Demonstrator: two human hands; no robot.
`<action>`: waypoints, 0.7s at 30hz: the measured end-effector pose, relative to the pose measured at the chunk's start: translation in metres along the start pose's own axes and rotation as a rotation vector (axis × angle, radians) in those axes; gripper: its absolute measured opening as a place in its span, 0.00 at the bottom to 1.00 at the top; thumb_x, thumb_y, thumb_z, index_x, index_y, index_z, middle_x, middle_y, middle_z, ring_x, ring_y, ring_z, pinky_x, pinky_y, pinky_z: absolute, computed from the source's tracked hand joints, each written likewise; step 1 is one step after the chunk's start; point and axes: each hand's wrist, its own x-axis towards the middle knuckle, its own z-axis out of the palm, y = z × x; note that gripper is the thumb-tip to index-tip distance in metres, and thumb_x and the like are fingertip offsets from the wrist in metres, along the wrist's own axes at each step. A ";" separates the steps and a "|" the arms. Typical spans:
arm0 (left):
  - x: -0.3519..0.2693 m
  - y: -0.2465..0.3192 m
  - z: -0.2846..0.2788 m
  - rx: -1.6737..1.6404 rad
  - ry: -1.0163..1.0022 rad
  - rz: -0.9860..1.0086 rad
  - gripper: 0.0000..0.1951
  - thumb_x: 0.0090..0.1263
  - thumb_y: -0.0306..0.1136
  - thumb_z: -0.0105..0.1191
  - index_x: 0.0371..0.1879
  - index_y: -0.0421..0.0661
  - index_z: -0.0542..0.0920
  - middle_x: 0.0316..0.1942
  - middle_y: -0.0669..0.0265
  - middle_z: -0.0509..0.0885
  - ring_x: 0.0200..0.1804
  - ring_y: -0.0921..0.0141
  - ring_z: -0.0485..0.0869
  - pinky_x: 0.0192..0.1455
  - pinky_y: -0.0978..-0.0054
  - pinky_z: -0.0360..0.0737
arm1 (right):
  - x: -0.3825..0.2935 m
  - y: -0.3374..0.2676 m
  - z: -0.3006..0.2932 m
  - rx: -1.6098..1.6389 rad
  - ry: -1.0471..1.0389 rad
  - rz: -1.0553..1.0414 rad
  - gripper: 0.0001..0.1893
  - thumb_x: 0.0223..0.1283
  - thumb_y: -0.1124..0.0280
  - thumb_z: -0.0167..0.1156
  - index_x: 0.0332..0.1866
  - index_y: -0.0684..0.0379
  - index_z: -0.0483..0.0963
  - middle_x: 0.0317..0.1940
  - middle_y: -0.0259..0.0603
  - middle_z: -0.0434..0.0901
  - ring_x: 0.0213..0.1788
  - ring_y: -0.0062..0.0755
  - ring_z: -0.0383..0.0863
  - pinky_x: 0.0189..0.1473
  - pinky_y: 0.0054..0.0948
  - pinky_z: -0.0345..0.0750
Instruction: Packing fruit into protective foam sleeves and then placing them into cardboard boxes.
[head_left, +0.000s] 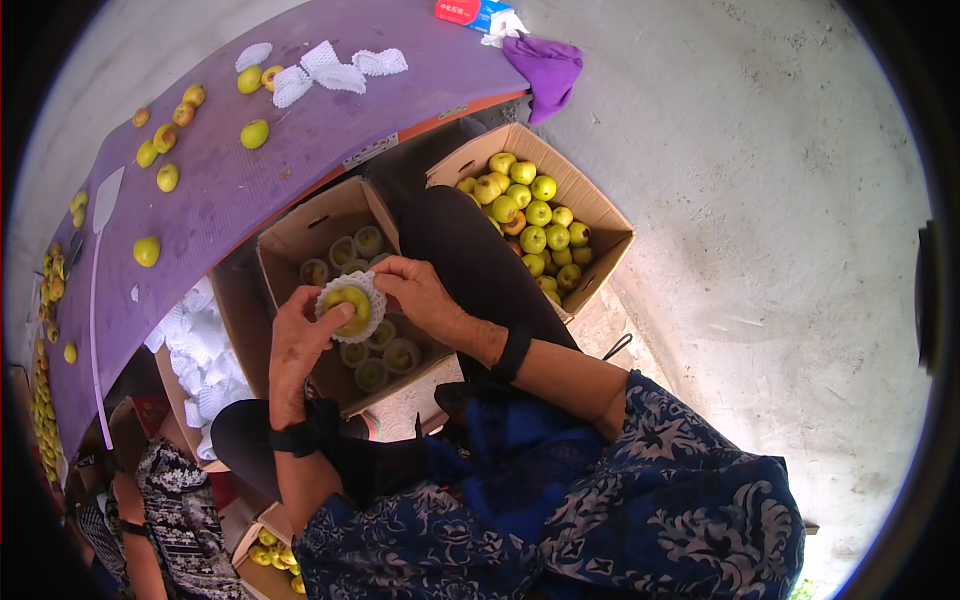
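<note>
A yellow-green apple (351, 306) sits in a white foam net sleeve (379, 300), above an open cardboard box (292, 225). My left hand (304, 330) grips it from the left, thumb across the apple's face. With finger and thumb, my right hand (420, 292) pinches the sleeve's upper right rim. Several sleeved apples (371, 374) lie in the box below. Next to my right knee, a second cardboard box (600, 259) holds many bare green-yellow apples (533, 240).
A purple-covered table (225, 195) carries loose apples (147, 252), foam sleeves (339, 77) and a long-handled white tool (96, 300). Another box holds piled white foam sleeves (202, 360). A purple cloth (544, 71) hangs at the table's end. At lower left sits another person (180, 502).
</note>
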 end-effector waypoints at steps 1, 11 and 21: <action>0.001 0.000 0.002 0.001 -0.001 0.001 0.25 0.55 0.43 0.64 0.45 0.38 0.78 0.31 0.66 0.81 0.30 0.76 0.80 0.26 0.81 0.75 | 0.001 0.001 0.000 0.000 0.001 -0.001 0.11 0.64 0.67 0.53 0.41 0.63 0.77 0.31 0.36 0.80 0.36 0.24 0.81 0.37 0.28 0.82; 0.003 -0.011 0.013 -0.092 0.120 0.051 0.29 0.55 0.45 0.65 0.49 0.36 0.76 0.36 0.60 0.82 0.35 0.72 0.82 0.29 0.78 0.80 | -0.011 -0.006 0.016 0.044 -0.059 0.133 0.21 0.61 0.68 0.60 0.58 0.58 0.65 0.46 0.40 0.76 0.47 0.27 0.78 0.44 0.29 0.80; 0.002 -0.005 0.018 -0.211 0.005 0.052 0.22 0.68 0.45 0.54 0.49 0.38 0.77 0.40 0.61 0.80 0.38 0.72 0.81 0.32 0.79 0.81 | -0.012 -0.003 0.012 0.213 -0.004 0.213 0.28 0.54 0.68 0.68 0.59 0.57 0.65 0.48 0.38 0.74 0.50 0.27 0.77 0.47 0.29 0.79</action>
